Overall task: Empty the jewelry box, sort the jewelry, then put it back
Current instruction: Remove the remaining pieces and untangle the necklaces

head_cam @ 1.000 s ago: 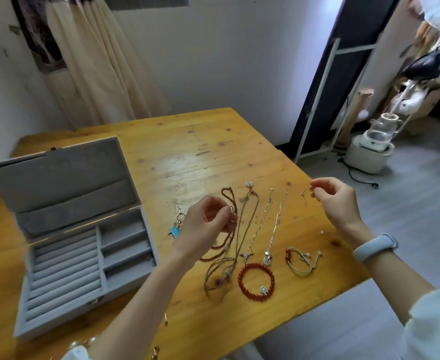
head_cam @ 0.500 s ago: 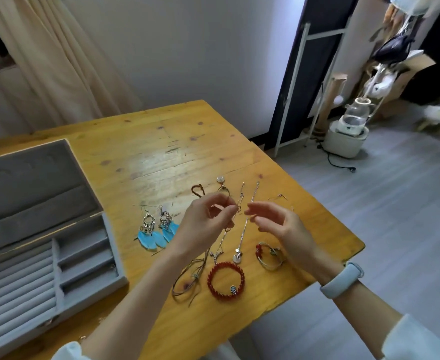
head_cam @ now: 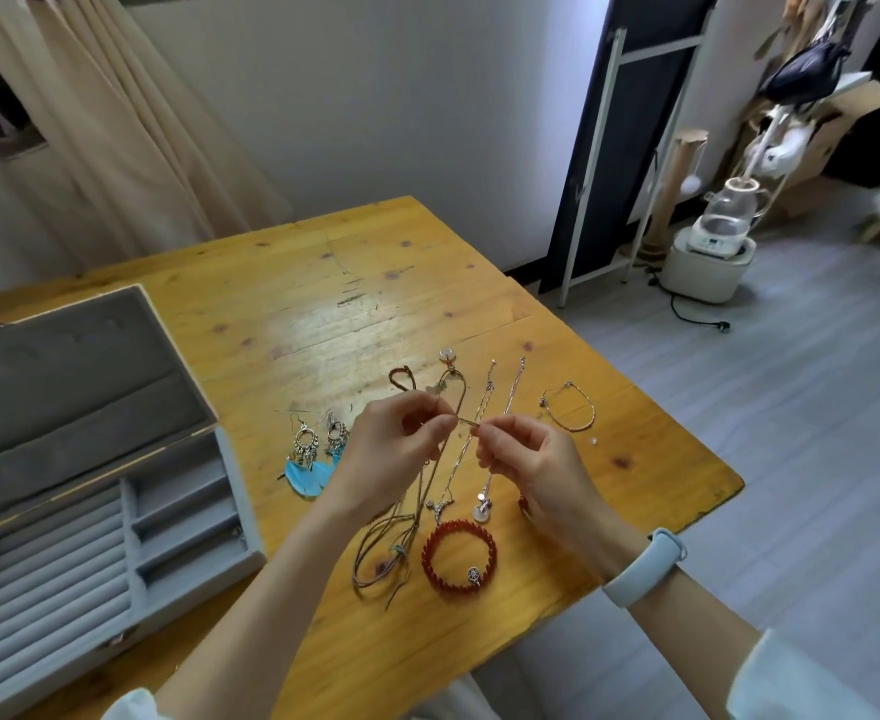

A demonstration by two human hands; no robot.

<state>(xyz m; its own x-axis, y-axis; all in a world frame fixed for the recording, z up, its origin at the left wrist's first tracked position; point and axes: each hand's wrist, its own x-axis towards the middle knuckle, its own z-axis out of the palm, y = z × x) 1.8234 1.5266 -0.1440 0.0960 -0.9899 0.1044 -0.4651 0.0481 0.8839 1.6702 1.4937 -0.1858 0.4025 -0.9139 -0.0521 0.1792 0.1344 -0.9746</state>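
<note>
The grey jewelry box [head_cam: 115, 553] stands open at the table's left, and I see nothing in its compartments. Jewelry lies in a row on the wood: blue feather earrings [head_cam: 313, 454], a brown cord necklace [head_cam: 406, 543], two thin silver chains [head_cam: 505, 407], a red bead bracelet [head_cam: 458, 558] and a thin bangle [head_cam: 570, 410]. Above the row, my left hand [head_cam: 391, 454] and my right hand [head_cam: 536, 470] pinch the two ends of a small thin piece [head_cam: 469, 422] between their fingertips. What that piece is stays unclear.
The wooden table [head_cam: 365, 304] ends just right of the bangle, with grey floor beyond. A tiny clear bead [head_cam: 593, 441] lies near that edge. A white appliance [head_cam: 713, 252], a white metal rack [head_cam: 630, 163] and a cream curtain [head_cam: 115, 137] stand behind.
My right hand left the bangle on the table and came left to meet my left hand. Both now pinch the small piece. The camera turned right, pushing the box towards the frame's left edge.
</note>
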